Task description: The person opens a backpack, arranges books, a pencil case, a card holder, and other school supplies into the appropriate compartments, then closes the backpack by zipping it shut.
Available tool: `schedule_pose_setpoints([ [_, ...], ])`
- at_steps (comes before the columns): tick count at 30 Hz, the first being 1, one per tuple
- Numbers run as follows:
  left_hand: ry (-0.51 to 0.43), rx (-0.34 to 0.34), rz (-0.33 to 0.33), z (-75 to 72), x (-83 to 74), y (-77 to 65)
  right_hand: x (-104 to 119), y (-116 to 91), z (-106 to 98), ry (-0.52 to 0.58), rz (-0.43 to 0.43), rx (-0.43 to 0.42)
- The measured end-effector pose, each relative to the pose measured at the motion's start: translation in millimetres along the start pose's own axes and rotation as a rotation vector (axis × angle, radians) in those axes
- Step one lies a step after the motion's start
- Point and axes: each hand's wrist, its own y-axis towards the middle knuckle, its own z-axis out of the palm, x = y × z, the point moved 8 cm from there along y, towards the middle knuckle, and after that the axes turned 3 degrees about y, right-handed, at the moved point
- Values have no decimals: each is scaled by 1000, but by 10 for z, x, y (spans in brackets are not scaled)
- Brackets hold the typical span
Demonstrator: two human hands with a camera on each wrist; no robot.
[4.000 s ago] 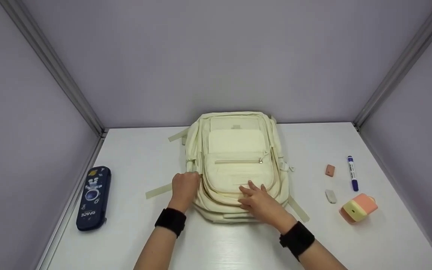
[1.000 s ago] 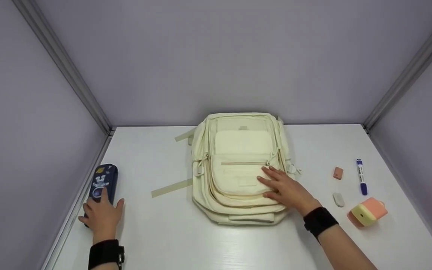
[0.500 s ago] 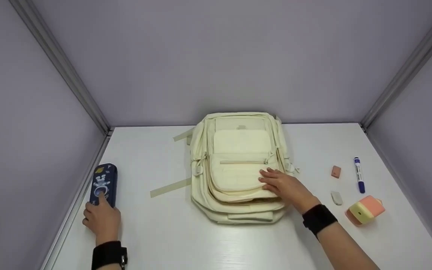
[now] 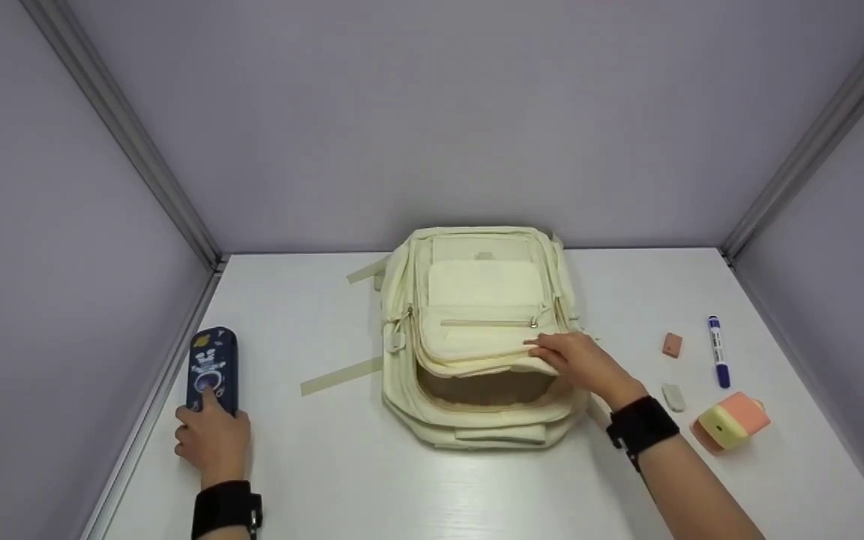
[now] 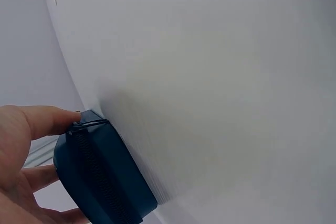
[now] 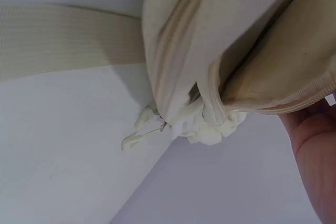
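A cream backpack (image 4: 486, 285) lies on the table, front side up. My right hand (image 4: 588, 366) grips the edge of its unzipped front flap and holds it raised, so the brown lining (image 4: 488, 388) shows inside. In the right wrist view, the tan inner side of the flap (image 6: 294, 66) hangs beside the hand (image 6: 317, 156). On the left, my left hand (image 4: 214, 439) holds the near end of a dark blue pencil case (image 4: 212, 364) with a space print. The left wrist view has thumb and fingers on either side of the pencil case (image 5: 105, 171), with its zip facing the camera.
Right of the backpack lie a reddish eraser (image 4: 672, 345), a whitish eraser (image 4: 673, 397), a blue-capped marker (image 4: 718, 352) and a pink-and-yellow block-shaped thing (image 4: 732, 424). Loose straps (image 4: 342, 376) stretch left from the backpack. Grey panels wall in the white table (image 4: 312, 480).
My left hand went from the backpack's left side to the pencil case and took hold of it. My right hand has lifted the flap from lying flat, opening the pocket.
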Motion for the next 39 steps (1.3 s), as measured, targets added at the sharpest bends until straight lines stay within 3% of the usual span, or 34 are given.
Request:
schedule_pose_setpoints([
  [7,-69,-21,27,-35,-58,-52,27,167,-225,70,25,5],
  [15,-131,-49,133,-69,-293,-123,14,411,-501,117,88,-3],
  [22,-209,-60,238,-207,-695,-256,-77,606,-647,117,153,-22],
  [29,-247,-89,405,-389,-1206,-505,-219,718,-729,172,249,-67],
  [39,-263,25,611,-423,-1752,-1038,-340,845,-768,268,375,-110],
])
